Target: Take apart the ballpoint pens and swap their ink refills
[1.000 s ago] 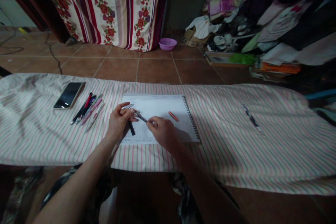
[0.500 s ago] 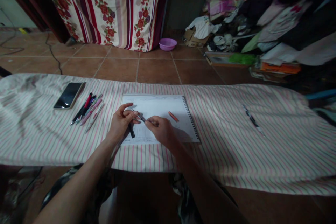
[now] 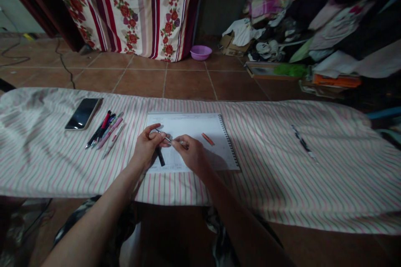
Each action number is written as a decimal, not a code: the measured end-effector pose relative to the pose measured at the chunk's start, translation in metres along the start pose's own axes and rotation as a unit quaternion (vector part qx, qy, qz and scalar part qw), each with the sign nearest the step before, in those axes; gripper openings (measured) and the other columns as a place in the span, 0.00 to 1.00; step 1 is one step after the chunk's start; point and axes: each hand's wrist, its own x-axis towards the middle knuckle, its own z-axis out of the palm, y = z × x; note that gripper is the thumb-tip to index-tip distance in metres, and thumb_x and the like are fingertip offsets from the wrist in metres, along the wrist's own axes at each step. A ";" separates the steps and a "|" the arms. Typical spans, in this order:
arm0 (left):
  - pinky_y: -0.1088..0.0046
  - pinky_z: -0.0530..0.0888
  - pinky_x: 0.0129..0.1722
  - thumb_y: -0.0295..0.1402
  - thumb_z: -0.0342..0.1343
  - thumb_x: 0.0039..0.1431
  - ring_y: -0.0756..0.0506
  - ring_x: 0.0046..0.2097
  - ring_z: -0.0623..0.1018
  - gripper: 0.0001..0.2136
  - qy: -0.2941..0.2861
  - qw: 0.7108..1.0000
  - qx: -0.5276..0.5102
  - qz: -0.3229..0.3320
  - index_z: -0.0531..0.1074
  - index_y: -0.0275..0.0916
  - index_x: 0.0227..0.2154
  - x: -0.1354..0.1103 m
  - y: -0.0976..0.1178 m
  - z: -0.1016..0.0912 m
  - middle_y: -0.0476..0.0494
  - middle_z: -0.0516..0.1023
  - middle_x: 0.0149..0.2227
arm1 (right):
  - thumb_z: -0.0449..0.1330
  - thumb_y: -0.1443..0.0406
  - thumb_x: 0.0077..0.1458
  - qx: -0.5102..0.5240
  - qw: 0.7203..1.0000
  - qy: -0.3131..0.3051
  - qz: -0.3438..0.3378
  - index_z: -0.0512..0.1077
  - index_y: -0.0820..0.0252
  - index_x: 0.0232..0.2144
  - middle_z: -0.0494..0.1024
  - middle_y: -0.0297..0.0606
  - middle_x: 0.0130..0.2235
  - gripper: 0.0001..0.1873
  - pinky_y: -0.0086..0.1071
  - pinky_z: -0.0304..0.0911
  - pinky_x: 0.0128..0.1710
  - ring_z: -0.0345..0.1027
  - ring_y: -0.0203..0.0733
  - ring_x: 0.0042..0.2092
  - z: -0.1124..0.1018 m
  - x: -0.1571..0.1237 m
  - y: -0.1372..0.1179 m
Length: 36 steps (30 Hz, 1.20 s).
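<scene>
Over the spiral notebook (image 3: 191, 123), my left hand (image 3: 148, 144) is closed on a thin, dark and silvery pen piece (image 3: 168, 139), pinched between thumb and fingers. The fingertips of my right hand (image 3: 191, 150) close on the other end of that piece, close to the left fingertips. A black pen barrel (image 3: 161, 157) sticks out below my left fingers; I cannot tell whether it is held or lies on the page. On the notebook's right half lies a short orange-brown stick (image 3: 208, 139), apart from both hands.
Left of the notebook are several pens (image 3: 105, 129) in a bunch and a phone (image 3: 83, 114). Another pen (image 3: 303, 144) lies far right on the striped cloth (image 3: 263, 133). Beyond, a purple basin (image 3: 201, 52) stands on the tiled floor, with piled clothes (image 3: 282, 12) at the right.
My hands have drawn closer together, so less of the pen piece shows between them. The black barrel has shifted slightly right.
</scene>
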 end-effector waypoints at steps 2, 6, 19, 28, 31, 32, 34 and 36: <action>0.78 0.74 0.25 0.26 0.64 0.42 0.50 0.22 0.76 0.21 0.011 1.000 -0.024 -0.006 0.65 0.32 0.40 0.001 0.002 -0.001 0.46 0.77 0.23 | 0.57 0.58 0.49 -0.014 1.000 0.005 -0.001 0.73 0.62 0.29 0.72 0.34 0.21 0.12 0.26 0.55 0.25 0.64 0.35 0.24 -0.003 -0.001 -0.002; 0.80 0.73 0.23 0.25 0.63 0.42 0.51 0.20 0.76 0.18 0.032 0.998 -0.043 -0.011 0.66 0.31 0.38 0.002 0.004 -0.001 0.45 0.77 0.22 | 0.57 0.58 0.50 -0.042 0.999 0.004 -0.006 0.73 0.62 0.26 0.72 0.34 0.21 0.12 0.26 0.54 0.25 0.63 0.35 0.24 -0.009 -0.003 -0.004; 0.80 0.74 0.23 0.25 0.63 0.42 0.51 0.21 0.76 0.19 0.032 0.999 -0.032 -0.008 0.64 0.32 0.39 0.002 0.004 0.001 0.46 0.78 0.23 | 0.54 0.60 0.50 0.030 0.999 -0.030 -0.005 0.71 0.63 0.23 0.66 0.30 0.19 0.13 0.26 0.51 0.23 0.58 0.33 0.23 -0.010 -0.002 0.000; 0.81 0.71 0.21 0.29 0.66 0.39 0.52 0.20 0.75 0.18 0.004 1.000 -0.009 -0.024 0.67 0.33 0.33 -0.003 0.005 0.004 0.49 0.76 0.19 | 0.54 0.58 0.49 0.066 0.998 -0.007 -0.006 0.67 0.62 0.19 0.65 0.29 0.18 0.14 0.26 0.50 0.22 0.56 0.32 0.22 0.007 0.004 0.003; 0.81 0.71 0.21 0.29 0.67 0.37 0.52 0.22 0.75 0.16 -0.004 1.000 -0.018 -0.025 0.67 0.33 0.29 -0.002 0.005 0.004 0.48 0.76 0.21 | 0.54 0.58 0.49 0.079 0.997 -0.010 -0.003 0.66 0.61 0.19 0.65 0.29 0.18 0.14 0.25 0.49 0.21 0.54 0.31 0.22 0.008 0.005 -0.001; 0.80 0.72 0.22 0.29 0.67 0.37 0.52 0.22 0.75 0.15 -0.005 0.999 -0.021 -0.023 0.68 0.33 0.28 -0.002 0.004 0.004 0.47 0.76 0.21 | 0.54 0.58 0.49 0.086 0.996 -0.013 -0.001 0.65 0.61 0.19 0.65 0.29 0.18 0.14 0.25 0.49 0.20 0.53 0.31 0.21 0.008 0.005 -0.002; 0.80 0.72 0.22 0.29 0.66 0.38 0.51 0.22 0.75 0.14 -0.004 0.999 -0.023 -0.024 0.68 0.32 0.28 -0.001 0.003 0.003 0.47 0.76 0.22 | 0.54 0.57 0.49 0.097 0.995 -0.018 0.005 0.65 0.61 0.19 0.64 0.29 0.17 0.14 0.25 0.48 0.20 0.52 0.30 0.21 0.008 0.006 -0.004; 0.81 0.72 0.21 0.29 0.66 0.39 0.52 0.22 0.75 0.13 -0.006 0.999 -0.024 -0.027 0.68 0.32 0.27 -0.001 0.003 0.003 0.47 0.76 0.21 | 0.53 0.57 0.48 0.097 0.995 -0.021 0.007 0.66 0.61 0.20 0.62 0.28 0.18 0.14 0.25 0.48 0.20 0.52 0.31 0.21 0.007 0.006 -0.005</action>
